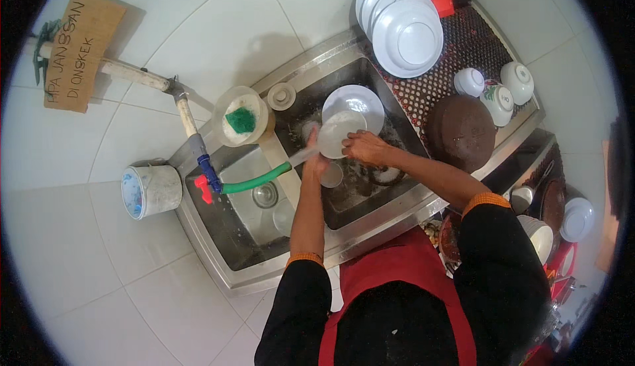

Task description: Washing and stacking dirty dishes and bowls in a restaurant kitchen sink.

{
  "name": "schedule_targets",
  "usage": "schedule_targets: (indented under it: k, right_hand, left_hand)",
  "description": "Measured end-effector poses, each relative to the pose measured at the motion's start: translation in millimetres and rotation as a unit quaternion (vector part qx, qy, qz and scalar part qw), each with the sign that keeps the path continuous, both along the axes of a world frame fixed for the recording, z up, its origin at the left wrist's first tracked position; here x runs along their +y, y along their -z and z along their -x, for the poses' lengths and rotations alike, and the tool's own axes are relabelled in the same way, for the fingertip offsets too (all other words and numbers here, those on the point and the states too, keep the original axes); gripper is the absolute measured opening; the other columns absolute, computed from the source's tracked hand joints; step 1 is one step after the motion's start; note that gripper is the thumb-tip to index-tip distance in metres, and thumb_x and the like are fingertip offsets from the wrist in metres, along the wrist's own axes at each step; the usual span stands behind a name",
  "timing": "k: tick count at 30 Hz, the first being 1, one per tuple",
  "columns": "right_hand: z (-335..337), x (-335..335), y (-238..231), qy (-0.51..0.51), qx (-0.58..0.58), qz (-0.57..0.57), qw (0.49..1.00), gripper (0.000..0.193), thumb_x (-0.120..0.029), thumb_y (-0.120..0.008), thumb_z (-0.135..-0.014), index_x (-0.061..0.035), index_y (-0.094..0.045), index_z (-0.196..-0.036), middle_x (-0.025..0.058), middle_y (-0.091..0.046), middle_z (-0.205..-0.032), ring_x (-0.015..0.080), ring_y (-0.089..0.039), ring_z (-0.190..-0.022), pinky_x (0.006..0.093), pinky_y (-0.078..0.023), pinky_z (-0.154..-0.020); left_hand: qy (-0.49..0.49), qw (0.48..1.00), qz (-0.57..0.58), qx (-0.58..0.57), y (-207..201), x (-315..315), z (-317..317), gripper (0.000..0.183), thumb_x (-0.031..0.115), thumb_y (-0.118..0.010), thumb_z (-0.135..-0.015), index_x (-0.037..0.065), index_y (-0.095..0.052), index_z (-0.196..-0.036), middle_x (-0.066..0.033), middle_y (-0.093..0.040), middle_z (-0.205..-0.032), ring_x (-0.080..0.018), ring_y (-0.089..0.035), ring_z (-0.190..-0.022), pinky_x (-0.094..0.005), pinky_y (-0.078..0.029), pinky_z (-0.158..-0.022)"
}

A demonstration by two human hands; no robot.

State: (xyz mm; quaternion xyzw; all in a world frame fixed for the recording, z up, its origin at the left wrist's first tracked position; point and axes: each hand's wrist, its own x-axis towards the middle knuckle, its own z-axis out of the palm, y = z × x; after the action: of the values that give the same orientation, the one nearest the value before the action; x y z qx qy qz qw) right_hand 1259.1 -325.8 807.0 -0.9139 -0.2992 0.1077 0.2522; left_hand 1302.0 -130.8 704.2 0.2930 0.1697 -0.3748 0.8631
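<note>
Over the right basin of the steel sink [344, 250], both my hands are closed on a small whitish round dish [336, 142], probably a bowl. My right hand [366, 148] grips its right edge. At its left side is my left hand [318, 161], its fingers partly hidden by the dish and the water. Water runs from the green hose [258, 182] onto my left hand and the dish's left side. Behind the dish, a white plate [368, 104] lies in the basin. A small round pale piece [331, 175] sits below my hands.
A tub [261, 94] with a green scouring pad [241, 120] stands on the sink's back left. White plates [408, 38], bowls [497, 104] and a brown round pan [461, 133] rest on the right drainboard. A red-handled tap [204, 188] feeds the hose; a bucket [162, 189] is left.
</note>
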Motion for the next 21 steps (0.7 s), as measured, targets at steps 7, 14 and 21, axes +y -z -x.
schedule_targets:
  k: [7, 14, 21]
  right_hand:
    - [15.0, -32.0, -31.4, -0.197, -0.186, 0.243, 0.932, 0.011, -0.018, -0.058, -0.078, -0.0156, -0.066, -0.085, -0.0003, -0.059, -0.099, 0.0181, -0.053, -0.105, 0.0349, -0.040, -0.088]
    - [19.5, -46.7, -24.6, -0.152, -0.176, 0.262, 0.937, 0.015, -0.019, -0.055, -0.080, -0.0137, -0.068, -0.085, 0.0025, -0.061, -0.103, 0.0205, -0.052, -0.110, 0.0373, -0.041, -0.089]
    - [15.3, -19.5, 15.0, 0.054, -0.144, 0.068, 0.986, 0.035, -0.016, -0.066, -0.077, -0.0081, -0.065, -0.110, 0.0078, -0.059, -0.119, 0.0217, -0.055, -0.110, 0.0338, -0.045, -0.085]
  left_hand:
    - [0.288, 0.833, -0.444, -0.163, -0.2, -16.5, 4.2, 0.054, 0.030, -0.065, -0.085, 0.004, -0.048, -0.129, -0.0080, -0.057, -0.119, -0.0201, -0.058, -0.099, -0.0325, -0.049, -0.082]
    - [-0.011, 0.942, -0.304, -0.140, -28.7, -55.1, -3.7, 0.044, 0.029, -0.064, -0.087, 0.002, -0.056, -0.122, -0.0062, -0.062, -0.113, -0.0218, -0.060, -0.094, -0.0355, -0.047, -0.082]
    - [-0.017, 0.928, -0.299, -0.221, -43.4, -35.5, -7.5, 0.049, 0.042, -0.049, -0.095, 0.002, -0.055, -0.123, -0.0089, -0.058, -0.120, -0.0171, -0.053, -0.108, -0.0342, -0.041, -0.093]
